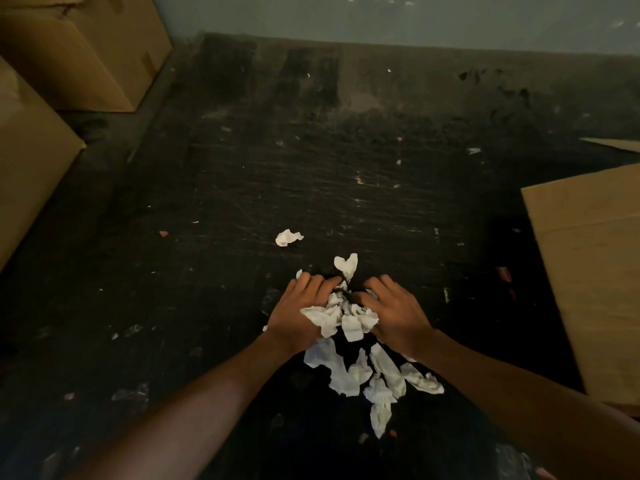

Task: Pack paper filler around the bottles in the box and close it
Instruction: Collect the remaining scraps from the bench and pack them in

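A heap of crumpled white paper filler (349,372) lies on the dark floor in front of me. My left hand (298,306) and my right hand (394,310) press together on the far end of the heap, fingers curled around a bunch of the paper (341,315). More crumpled pieces trail toward me below the hands. One loose scrap (288,237) lies farther out on the floor. A cardboard box (595,271) shows at the right edge; its inside and any bottles are hidden.
Two more cardboard boxes stand at the left, one at the back (86,46) and one nearer (27,150). A flat cardboard piece (616,144) lies at the far right. The dark floor (311,150) is scuffed and dotted with small scraps, ending at a pale wall.
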`<state>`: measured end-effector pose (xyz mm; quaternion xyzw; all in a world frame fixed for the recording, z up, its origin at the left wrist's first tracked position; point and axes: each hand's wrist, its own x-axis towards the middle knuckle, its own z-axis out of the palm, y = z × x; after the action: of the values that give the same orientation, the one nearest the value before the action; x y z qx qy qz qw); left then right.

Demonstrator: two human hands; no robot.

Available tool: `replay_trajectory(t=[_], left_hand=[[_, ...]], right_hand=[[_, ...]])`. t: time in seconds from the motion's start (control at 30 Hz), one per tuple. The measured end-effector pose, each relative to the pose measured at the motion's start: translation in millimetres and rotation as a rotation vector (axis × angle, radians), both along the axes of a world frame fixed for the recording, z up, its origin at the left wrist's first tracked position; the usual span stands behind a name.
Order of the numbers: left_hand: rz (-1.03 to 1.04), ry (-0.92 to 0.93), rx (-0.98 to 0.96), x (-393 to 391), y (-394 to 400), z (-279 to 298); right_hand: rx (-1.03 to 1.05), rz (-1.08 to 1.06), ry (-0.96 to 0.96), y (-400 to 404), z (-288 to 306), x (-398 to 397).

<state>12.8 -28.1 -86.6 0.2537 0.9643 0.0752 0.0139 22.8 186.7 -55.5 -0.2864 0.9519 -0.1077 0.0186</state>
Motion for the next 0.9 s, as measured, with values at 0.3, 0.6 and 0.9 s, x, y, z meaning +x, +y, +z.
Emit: replay_trajectory(t=[0.3,0.6,0.9], left_hand=[[0.251,-0.065,0.271,11.9,2.4,21.5],[0.623,-0.188,0.246,-4.5,13.8,61.0],[0.703,-0.012,0.431,2.2,18.4,139.5]], right_hand=[[0.018,-0.191,-0.214,-2.9,11.8,-6.8],[-0.377,-0.502,-0.355,14.3,36.8,-27.0],[-0.519,-0.586,-0.221,43.1,128.2,-23.0]])
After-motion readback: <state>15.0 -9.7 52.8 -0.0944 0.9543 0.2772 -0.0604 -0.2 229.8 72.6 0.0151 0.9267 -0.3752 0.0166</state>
